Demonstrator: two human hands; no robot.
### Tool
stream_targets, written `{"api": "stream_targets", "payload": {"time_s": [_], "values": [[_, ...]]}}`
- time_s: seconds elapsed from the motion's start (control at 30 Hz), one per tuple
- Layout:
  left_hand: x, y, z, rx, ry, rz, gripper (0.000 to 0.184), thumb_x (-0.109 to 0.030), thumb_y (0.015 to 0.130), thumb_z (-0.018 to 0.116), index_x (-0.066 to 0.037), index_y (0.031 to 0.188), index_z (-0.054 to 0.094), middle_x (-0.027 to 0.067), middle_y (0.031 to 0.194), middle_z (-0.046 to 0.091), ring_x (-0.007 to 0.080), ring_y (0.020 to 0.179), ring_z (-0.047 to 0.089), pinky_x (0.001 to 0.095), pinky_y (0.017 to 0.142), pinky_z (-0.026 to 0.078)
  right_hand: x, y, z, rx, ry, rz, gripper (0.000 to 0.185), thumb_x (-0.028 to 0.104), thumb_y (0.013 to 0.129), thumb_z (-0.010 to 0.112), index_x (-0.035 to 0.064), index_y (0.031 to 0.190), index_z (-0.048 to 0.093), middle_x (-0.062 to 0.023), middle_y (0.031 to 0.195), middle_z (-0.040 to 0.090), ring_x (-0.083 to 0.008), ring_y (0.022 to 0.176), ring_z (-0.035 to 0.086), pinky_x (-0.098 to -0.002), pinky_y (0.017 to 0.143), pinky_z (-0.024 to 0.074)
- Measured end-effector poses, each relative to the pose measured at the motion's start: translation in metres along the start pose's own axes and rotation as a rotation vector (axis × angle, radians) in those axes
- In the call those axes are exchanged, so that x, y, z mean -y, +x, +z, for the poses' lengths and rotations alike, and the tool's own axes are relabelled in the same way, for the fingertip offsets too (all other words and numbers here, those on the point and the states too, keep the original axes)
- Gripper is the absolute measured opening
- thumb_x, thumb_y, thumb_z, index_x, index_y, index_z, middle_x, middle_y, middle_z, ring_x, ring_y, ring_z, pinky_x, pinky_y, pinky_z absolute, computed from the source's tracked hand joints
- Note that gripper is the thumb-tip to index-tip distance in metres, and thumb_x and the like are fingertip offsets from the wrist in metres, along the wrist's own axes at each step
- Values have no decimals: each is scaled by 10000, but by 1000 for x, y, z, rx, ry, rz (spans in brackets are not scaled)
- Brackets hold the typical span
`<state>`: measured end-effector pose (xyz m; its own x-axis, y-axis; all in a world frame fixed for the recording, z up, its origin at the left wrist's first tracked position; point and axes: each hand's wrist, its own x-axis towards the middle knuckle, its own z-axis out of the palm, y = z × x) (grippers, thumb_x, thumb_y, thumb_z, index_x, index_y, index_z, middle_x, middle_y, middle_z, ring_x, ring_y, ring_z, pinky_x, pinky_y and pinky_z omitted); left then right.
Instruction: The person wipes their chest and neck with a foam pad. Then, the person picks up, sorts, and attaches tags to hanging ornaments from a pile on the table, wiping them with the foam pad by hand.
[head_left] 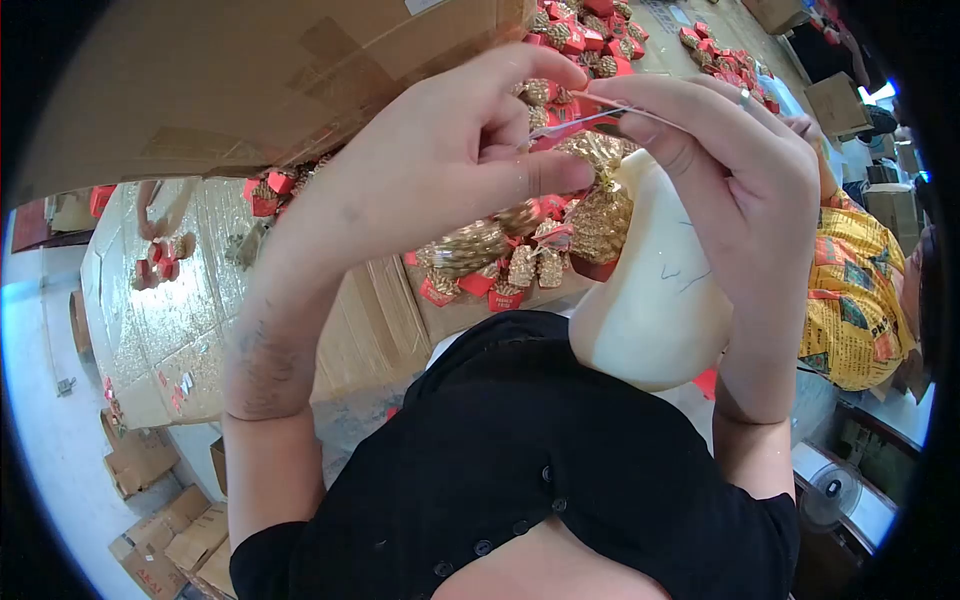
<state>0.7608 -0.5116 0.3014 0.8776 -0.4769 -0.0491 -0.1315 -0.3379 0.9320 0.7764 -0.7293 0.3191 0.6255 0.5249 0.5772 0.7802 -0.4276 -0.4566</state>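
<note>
My right hand (745,150) pinches a thin red and white strip or tag (600,108) between thumb and fingers. The strip runs across to my left hand (490,140), whose curled fingers are at its other end; the thumb is apart, beside a gold ornament. Under my hands is a gold netted ornament (602,225) with a red base. A large cream, gourd-shaped object (655,290) with blue marks stands against my body, below my right hand. Smaller gold and red ornaments (470,250) lie on the cardboard-covered table around it.
A big cardboard box (230,90) rises at the upper left. More red and gold ornaments (725,60) lie at the top. A person in a yellow patterned top (850,290) is at the right. Cardboard boxes (170,540) are stacked at the lower left.
</note>
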Motion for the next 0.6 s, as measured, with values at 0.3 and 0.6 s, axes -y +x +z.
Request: {"api": "stream_targets", "payload": {"time_s": [0.3, 0.6], "values": [[-8, 7, -17, 52, 236, -34, 342, -332, 988, 498, -12, 965, 617, 75, 755, 576, 167, 697, 562, 331, 668, 461, 1, 5, -10, -56, -83, -118, 220, 74, 770, 722, 28, 985, 709, -71, 760, 617, -129, 667, 601, -246, 577, 437], [-14, -21, -6, -171, -131, 11, 466, -369, 1033, 332, 34, 1021, 566, 81, 762, 557, 70, 508, 432, 280, 708, 554, 2, -18, 28, 391, -186, 188, 669, 503, 683, 752, 122, 1201, 565, -110, 940, 649, -296, 778, 647, -374, 646, 497]]}}
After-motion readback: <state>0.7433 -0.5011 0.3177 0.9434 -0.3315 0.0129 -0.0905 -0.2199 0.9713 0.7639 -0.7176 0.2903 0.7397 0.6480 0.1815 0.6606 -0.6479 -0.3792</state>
